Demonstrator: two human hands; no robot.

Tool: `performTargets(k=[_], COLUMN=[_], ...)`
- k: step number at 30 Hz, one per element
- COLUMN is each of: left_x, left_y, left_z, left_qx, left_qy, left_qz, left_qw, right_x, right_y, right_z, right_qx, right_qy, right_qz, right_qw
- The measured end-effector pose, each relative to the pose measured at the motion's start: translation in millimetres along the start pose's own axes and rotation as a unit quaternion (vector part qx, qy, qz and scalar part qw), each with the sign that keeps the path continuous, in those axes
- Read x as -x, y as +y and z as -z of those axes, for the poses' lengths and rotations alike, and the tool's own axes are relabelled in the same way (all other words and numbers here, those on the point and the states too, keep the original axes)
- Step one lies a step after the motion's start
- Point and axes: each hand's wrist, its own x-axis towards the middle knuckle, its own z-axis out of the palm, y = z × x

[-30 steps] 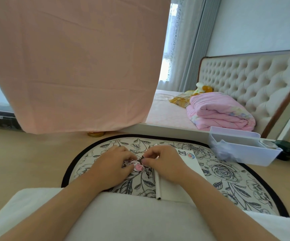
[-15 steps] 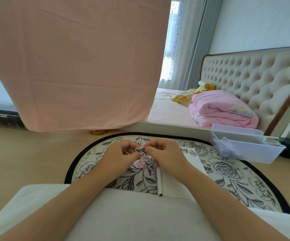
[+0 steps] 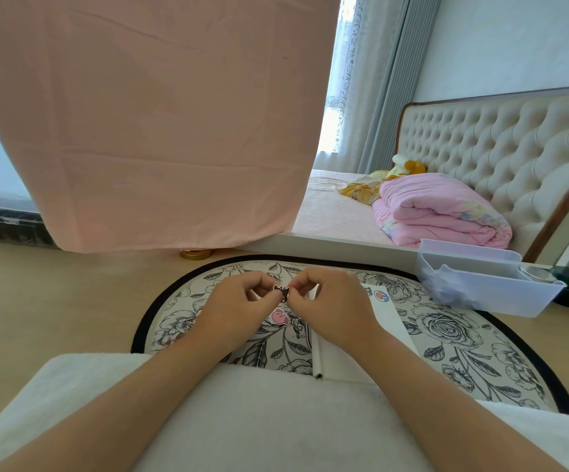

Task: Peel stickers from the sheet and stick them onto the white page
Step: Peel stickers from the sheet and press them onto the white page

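1. White pad (image 3: 276, 420): sits at the near edge of the floral mat (image 3: 463, 342), overlapping its rim. Both forearms cross it.

2. Hands, count two: the left hand (image 3: 239, 308) and right hand (image 3: 330, 301) are raised over the mat's centre, knuckles up. On each hand the thumb and forefinger are clamped on one small dark sticker (image 3: 283, 293). The remaining fingers are curled inward.

3. Task item: the dark sticker is black with a pale outline and an irregular cut shape. It is held between the two hands, above the mat's centre and clear of the mat surface. Its print is too small to read.

4. Stickers, count three in plain sight: the dark one; a pink sticker (image 3: 279, 317), round-bodied, lying flat at the mat's centre below the hands; and a round red-and-blue sticker (image 3: 382, 296) on the white page (image 3: 390, 315). No lettering on these can be made out.

5. White page: lies on the mat right of centre, partly under the right wrist, with a rolled or bound edge along its left side.

6. Mat: oval, black rim, grey rose print.

7. Past the mat's far right rim: one clear plastic bin (image 3: 480, 294).

8. Past the mat's far left rim: one gold lid (image 3: 195, 254) on the floor, under a hanging pink cloth (image 3: 153, 124).

9. Beyond the mat: a bed with one folded pink quilt (image 3: 439, 209) and a tufted headboard (image 3: 497, 144).
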Motion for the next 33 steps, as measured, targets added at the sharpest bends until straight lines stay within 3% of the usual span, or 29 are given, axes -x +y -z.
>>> performTargets(k=[13,18,26,30,33], left_x=[8,9,10,7,5], left_y=[8,9,10,8,6], left_z=[-1,-1,0,3,5], left_qx=[-0.024,-0.029,-0.028,-0.004,0.002], left_qy=[0.041,0.072,0.076,0.086,0.068], left_qz=[-0.042,-0.048,-0.064,-0.053,-0.061], left_qw=[0.998,0.996,0.995,0.995,0.996], right_x=[3,2,3,3,1], right_y=[0,-1,-2,-7,-10], right_z=[-7,-7,-7,-1,5], right_qx=[0.103,0.062,0.115,-0.078,-0.211], right_qy=[0.128,0.130,0.155,0.036,-0.038], right_qz=[0.129,0.132,0.195,0.098,0.009], right_qw=[0.978,0.981,0.961,0.991,0.977])
